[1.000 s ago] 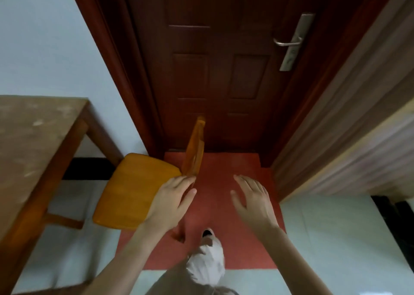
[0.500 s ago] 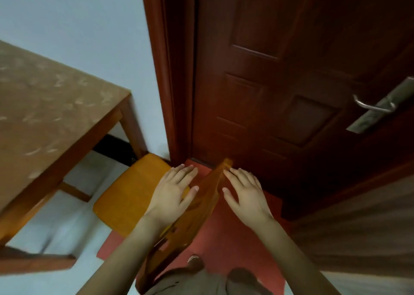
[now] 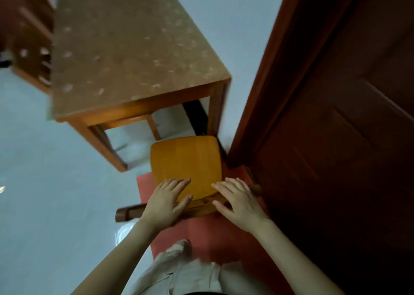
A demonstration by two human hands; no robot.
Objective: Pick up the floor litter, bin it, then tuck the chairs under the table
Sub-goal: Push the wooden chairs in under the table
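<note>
Chair of orange wood stands at far edge of red mat, before speckled brown table; left hand and right hand lay straight, close-set fingers on its back rail; rigid, probably light, best pushed there

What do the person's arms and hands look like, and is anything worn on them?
Both forearms are bare as far as the picture shows them; no sleeve is in view. The left hand and the right hand wear no glove, and no ring, watch or bracelet shows. Lower down, light beige trousers and a white shoe are worn.
</note>
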